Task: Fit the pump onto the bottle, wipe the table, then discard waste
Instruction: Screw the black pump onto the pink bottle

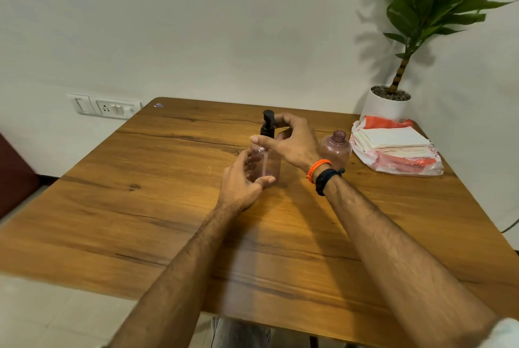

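While the left hand [243, 179] grasps the pink bottle [265, 163] upright at mid-table to steady it, the right hand [292, 141] pinches the black pump [267, 125] (probably screwing it on).

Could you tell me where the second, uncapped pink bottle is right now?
In the head view, the uncapped pink bottle stands on the table right of centre, between the right hand and the plastic bag of cloths.

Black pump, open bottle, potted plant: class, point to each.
Black pump [267, 123], head view, on its collar.
Open bottle [335, 148], head view, on its shoulder.
Potted plant [386, 108], head view, on its white pot.
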A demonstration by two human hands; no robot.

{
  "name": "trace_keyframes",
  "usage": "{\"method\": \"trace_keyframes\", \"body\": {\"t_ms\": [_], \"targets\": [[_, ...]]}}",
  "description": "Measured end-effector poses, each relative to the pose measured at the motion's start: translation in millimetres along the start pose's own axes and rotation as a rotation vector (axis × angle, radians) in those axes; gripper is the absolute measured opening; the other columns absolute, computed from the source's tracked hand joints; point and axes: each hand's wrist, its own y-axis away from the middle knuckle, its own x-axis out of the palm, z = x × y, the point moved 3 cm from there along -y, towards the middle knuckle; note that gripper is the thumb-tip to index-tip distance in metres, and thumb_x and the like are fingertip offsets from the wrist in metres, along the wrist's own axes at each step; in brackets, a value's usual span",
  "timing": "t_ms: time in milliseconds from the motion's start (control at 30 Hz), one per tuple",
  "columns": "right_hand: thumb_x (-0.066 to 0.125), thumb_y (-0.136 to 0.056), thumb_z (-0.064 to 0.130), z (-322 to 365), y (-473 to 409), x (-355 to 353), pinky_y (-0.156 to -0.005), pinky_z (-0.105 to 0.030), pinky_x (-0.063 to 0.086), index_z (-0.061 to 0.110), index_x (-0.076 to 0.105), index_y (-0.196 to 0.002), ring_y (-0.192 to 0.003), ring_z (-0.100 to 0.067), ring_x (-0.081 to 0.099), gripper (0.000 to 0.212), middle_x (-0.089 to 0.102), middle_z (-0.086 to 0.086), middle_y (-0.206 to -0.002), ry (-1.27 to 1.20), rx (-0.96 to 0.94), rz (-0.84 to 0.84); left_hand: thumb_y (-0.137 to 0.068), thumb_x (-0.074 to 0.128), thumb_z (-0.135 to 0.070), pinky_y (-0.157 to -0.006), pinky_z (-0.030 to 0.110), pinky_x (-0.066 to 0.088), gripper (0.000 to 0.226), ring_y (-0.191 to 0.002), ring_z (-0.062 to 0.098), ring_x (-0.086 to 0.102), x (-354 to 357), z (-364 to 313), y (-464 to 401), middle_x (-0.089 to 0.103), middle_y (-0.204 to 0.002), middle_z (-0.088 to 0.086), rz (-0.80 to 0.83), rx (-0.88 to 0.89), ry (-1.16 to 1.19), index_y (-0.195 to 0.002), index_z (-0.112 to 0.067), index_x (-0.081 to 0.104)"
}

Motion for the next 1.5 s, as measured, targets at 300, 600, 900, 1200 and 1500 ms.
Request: {"method": "trace_keyframes", "body": {"t_ms": [300, 600, 900, 1200, 1500], "targets": [[0.083, -0.072, 0.032, -1.7, 1.2, -2.6, -0.07, -0.02, 0.048, 0.022, 0.065, -0.114, -0.076, -0.002, 0.058, 0.046, 0.067, 0.015, -0.097, -0.088, 0.026, 0.035, -0.068, 0.084, -0.03, -0.081, 0.012, 0.047, 0.074, -0.108, 0.006, 0.061, -0.3, -0.1, -0.1, 0.061, -0.127, -0.01, -0.003, 0.015, -0.006, -0.132, -0.033, 0.047], [0.083, -0.073, 0.023, -1.4, 0.6, -3.7, -0.082, -0.037, 0.059, 0.018, 0.067, -0.107, -0.094, -0.026, 0.069, 0.037, 0.073, 0.003, -0.102, -0.169, 0.039, 0.025, -0.068, 0.084, -0.029, -0.081, 0.012, 0.049, 0.074, -0.107, 0.004, 0.061, -0.2, 0.7, -0.1, 0.059, -0.117, -0.018, 0.002, 0.019, 0.014, -0.131, -0.036, 0.047], [0.085, -0.068, 0.038, 1.1, 1.3, -0.6, -0.064, -0.02, 0.048, 0.026, 0.065, -0.094, -0.073, -0.004, 0.059, 0.035, 0.066, 0.013, -0.091, -0.066, 0.048, -0.052, -0.068, 0.084, -0.032, -0.075, 0.008, 0.045, 0.074, -0.105, 0.002, 0.06, -0.5, 1.9, -1.0, 0.057, -0.115, -0.022, 0.0, 0.008, 0.002, -0.131, -0.037, 0.046], [0.085, -0.064, 0.047, 4.1, 2.9, -2.1, -0.059, -0.014, 0.044, 0.029, 0.063, -0.093, -0.07, 0.0, 0.056, 0.041, 0.063, 0.017, -0.086, -0.039, 0.04, -0.082, -0.068, 0.083, -0.031, -0.083, 0.015, 0.048, 0.073, -0.11, 0.008, 0.061, 0.6, 3.6, -1.8, 0.061, -0.125, -0.011, -0.01, 0.01, -0.006, -0.132, -0.031, 0.048], [0.084, -0.067, 0.043, 4.7, 2.5, -0.1, -0.065, -0.02, 0.05, 0.03, 0.066, -0.1, -0.074, -0.001, 0.059, 0.04, 0.067, 0.015, -0.098, -0.034, 0.016, -0.031, -0.07, 0.083, -0.031, -0.094, 0.029, 0.052, 0.072, -0.113, 0.009, 0.061, 1.3, 2.8, -1.6, 0.062, -0.128, -0.007, -0.011, 0.024, -0.017, -0.132, -0.029, 0.048]]}}
